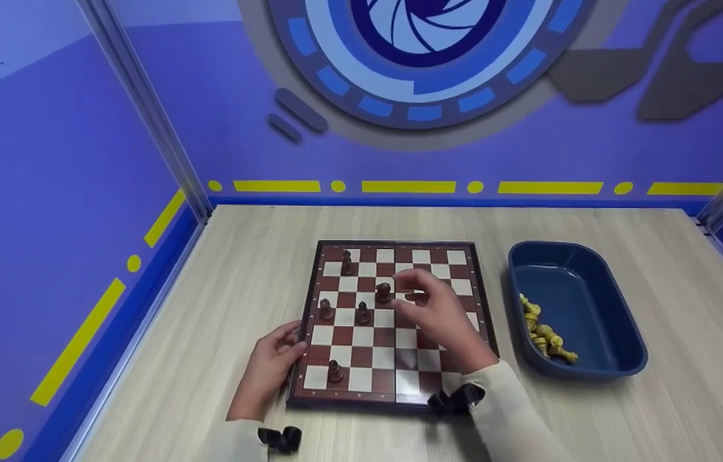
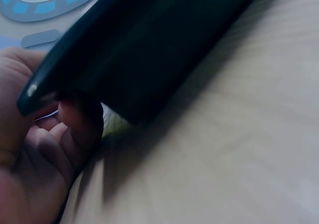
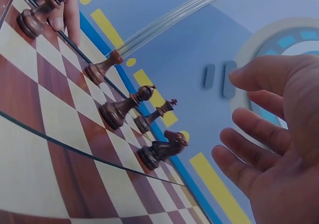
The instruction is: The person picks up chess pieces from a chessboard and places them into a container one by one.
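Observation:
A folding chessboard [image 1: 374,378] lies on the table with dark brown pieces standing on it. My left hand [image 1: 269,362] grips the board's left edge; in the left wrist view its fingers [image 2: 72,117] curl under the rim. Over the board, my right hand [image 1: 432,314] is held with fingers apart and nothing between them. Close by its fingertips stands a knight [image 3: 162,149]. A bishop [image 3: 122,109], a rook [image 3: 102,69] and a king [image 3: 155,115] stand further left. Another dark piece [image 1: 335,371] with a rounded head is near the front left corner.
To the right of the board, a dark blue bin [image 1: 618,321] has several yellowish chess pieces [image 1: 544,333] heaped along its left side. Printed blue panels [image 1: 252,141] wall the table [image 1: 207,289] at the back and sides.

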`<action>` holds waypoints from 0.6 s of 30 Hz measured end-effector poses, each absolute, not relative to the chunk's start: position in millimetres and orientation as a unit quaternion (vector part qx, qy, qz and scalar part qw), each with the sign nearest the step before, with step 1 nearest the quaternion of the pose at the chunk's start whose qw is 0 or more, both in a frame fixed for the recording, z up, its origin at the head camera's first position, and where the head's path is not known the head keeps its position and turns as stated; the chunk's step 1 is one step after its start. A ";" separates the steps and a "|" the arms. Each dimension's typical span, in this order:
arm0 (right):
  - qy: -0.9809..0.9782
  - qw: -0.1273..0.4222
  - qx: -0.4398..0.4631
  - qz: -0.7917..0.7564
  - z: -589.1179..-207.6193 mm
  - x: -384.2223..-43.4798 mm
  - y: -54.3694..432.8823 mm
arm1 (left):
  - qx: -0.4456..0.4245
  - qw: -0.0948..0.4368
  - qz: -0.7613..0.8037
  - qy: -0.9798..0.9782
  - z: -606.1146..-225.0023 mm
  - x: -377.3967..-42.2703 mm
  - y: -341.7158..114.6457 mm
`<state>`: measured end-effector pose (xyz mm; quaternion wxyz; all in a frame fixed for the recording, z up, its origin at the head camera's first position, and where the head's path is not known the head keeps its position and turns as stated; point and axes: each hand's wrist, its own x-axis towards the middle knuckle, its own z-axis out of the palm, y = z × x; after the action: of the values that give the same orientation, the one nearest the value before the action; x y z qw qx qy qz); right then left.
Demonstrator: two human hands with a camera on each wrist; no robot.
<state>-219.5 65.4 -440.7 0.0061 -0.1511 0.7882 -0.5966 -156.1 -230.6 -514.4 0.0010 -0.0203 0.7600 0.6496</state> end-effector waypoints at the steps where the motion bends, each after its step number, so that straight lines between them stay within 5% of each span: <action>1: 0.789 0.006 -0.153 -0.595 -441.1 -219.8 64.7 | -0.021 0.001 0.649 0.760 -514.5 -156.3 -229.8; 18: 0.799 0.000 -0.155 -0.580 -448.5 -220.8 49.9 | -0.028 0.010 0.653 0.757 -516.6 -157.2 -230.3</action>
<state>-220.8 49.9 -448.5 0.0004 -0.1554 0.7993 -0.5805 -157.2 -230.3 -516.6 0.0103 -0.0278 0.7567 0.6531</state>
